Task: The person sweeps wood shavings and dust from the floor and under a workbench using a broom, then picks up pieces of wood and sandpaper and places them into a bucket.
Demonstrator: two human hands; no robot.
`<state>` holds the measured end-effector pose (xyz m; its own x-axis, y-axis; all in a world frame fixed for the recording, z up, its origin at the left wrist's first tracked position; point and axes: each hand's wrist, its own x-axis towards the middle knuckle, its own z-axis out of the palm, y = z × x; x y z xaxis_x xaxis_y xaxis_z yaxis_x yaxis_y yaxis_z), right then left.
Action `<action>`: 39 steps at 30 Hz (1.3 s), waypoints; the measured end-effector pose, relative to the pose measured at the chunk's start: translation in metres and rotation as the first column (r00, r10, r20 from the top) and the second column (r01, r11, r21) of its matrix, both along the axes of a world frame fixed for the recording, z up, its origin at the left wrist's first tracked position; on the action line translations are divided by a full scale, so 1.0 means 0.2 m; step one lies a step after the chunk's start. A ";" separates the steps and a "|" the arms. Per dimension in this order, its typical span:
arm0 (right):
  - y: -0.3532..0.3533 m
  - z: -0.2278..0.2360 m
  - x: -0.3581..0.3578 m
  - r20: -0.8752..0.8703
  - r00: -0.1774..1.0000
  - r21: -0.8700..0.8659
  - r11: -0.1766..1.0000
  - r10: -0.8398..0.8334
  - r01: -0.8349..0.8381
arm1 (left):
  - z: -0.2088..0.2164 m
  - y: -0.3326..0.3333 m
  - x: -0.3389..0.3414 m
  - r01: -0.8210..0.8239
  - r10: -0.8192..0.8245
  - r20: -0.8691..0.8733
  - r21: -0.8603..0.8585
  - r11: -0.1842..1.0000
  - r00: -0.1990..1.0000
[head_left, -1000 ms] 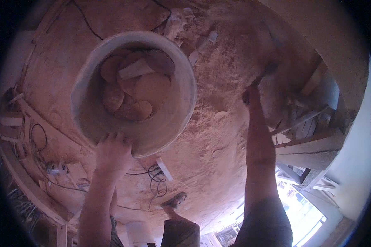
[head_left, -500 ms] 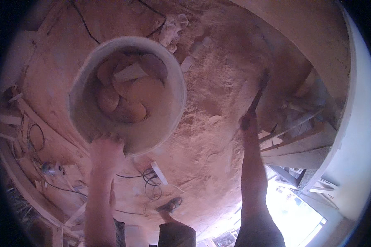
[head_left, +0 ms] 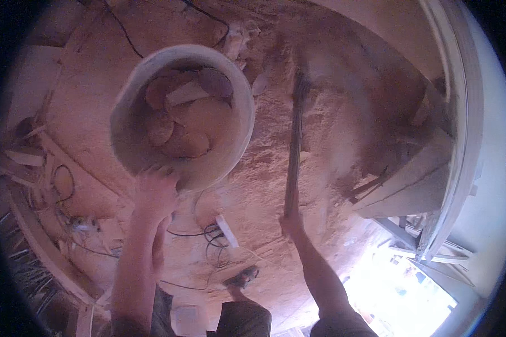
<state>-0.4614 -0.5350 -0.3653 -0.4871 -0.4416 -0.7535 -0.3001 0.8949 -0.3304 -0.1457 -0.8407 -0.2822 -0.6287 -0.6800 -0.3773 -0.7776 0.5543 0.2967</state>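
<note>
My left hand (head_left: 156, 190) has its fingers hooked over the near rim of a large pale round tub (head_left: 239, 146). Inside the tub lie several flat, rounded, dusty discs (head_left: 208, 119) and a lighter angular piece (head_left: 186, 94). On the right, my right hand (head_left: 291, 222) is closed round the near end of a long, dark, stick-like tool (head_left: 294, 146). The tool points away from me over the floor, and its far end is blurred in the dust, so its kind is unclear.
Loose reddish dust (head_left: 270, 140) covers the floor. A dark cable coils near a white bar (head_left: 227, 230). Wooden framing (head_left: 50, 247) runs along the left. A big curved structure (head_left: 461, 112) rises at the right, with a board (head_left: 410, 174) beneath it.
My right hand has swept the long tool leftward and nearer to me. In the picture, the tub sits slightly further right, with my left hand still on its rim.
</note>
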 end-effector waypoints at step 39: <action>-0.42 1.17 1.05 0.867 0.143 0.097 0.442 -0.478 0.892 | 0.49 0.22 0.23 -0.364 0.380 -0.392 0.118 0.924 0.838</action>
<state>-0.2523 -0.6197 -0.1310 -0.1395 -0.5345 -0.8336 0.8971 0.2882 -0.3349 -0.1002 -0.7960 -0.1833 -0.4332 -0.8836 -0.1777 -0.7322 0.2300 0.6410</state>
